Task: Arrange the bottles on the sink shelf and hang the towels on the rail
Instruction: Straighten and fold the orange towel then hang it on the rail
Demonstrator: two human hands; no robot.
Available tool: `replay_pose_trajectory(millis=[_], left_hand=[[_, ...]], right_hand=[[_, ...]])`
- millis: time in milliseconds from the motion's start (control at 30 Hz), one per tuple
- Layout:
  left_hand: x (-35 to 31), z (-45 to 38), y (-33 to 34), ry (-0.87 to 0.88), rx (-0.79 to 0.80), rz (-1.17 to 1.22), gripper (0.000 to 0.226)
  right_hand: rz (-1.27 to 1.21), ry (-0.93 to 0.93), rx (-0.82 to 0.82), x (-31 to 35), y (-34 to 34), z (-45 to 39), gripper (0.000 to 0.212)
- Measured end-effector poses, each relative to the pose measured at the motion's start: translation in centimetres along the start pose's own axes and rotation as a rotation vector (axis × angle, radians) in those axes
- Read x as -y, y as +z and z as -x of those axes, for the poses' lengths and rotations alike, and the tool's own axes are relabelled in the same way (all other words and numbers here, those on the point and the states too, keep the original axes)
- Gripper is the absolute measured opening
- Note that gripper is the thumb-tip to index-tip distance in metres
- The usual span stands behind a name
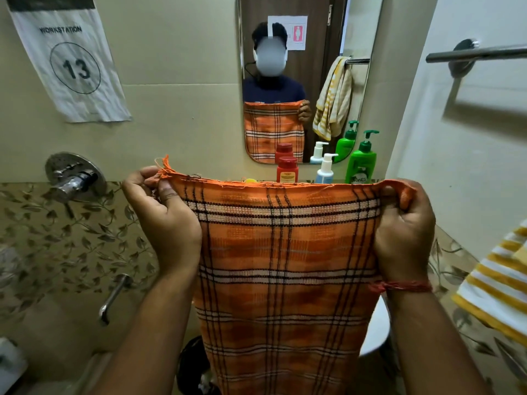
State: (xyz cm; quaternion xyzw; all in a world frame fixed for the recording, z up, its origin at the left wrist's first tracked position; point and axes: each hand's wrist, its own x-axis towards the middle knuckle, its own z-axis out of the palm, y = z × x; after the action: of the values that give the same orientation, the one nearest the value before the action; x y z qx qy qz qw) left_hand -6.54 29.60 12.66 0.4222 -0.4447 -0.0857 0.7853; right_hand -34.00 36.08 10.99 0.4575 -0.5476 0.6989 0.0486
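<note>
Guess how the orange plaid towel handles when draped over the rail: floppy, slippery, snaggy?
Probably floppy: the orange plaid woven towel hangs limp below where the left hand and right hand pinch its top corners. Likely light, since fingertip pinches carry it. Its frayed top edge might snag; the coarse weave should resist sliding off the metal rail.

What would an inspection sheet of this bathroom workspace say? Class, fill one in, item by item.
Surface: sink shelf under the mirror, mostly hidden behind the cloth.
Job's things: orange checked towel held spread out; red bottle, white pump bottle and green pump bottle upright in a row; yellow striped towel at the right edge; rail bare where seen.
Clutter: small yellow item behind the towel's top edge, unclear.
Grips: left hand and right hand each pinch a top corner.
Cables: nothing seen.
Surroundings: workstation 13 sign, wall tap.
</note>
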Motion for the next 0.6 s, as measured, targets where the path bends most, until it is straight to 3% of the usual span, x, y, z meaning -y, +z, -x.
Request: replay_pose_trajectory(millis=[233,333,433,533,600], left_hand=[[2.3,-1.6,-0.4,-0.087,0.199,-0.168,0.022],[3.1,-2.3,-0.9,-0.143,0.302,-0.197,0.038],[3.2,-3.2,-1.3,-0.22,0.39,-0.238,0.037],[3.0,-3.7,-1.4,-0.257,0.454,-0.242,0.043],[2.9,-3.9,-1.2,-0.27,0.474,-0.238,0.044]], right_hand=[[0.181,0.072,0.279,-1.0,-0.3,-2.0,0.027],[0.133,0.059,0.475,-1.3,-1.1,-2.5,0.037],[0.006,0.018,0.687,-2.0,-2.1,-3.5,0.041],[-0.069,-0.005,0.792,-2.3,-2.5,-3.9,0.055],[0.004,-0.015,0.813,-2.1,-2.4,-4.1,0.051]])
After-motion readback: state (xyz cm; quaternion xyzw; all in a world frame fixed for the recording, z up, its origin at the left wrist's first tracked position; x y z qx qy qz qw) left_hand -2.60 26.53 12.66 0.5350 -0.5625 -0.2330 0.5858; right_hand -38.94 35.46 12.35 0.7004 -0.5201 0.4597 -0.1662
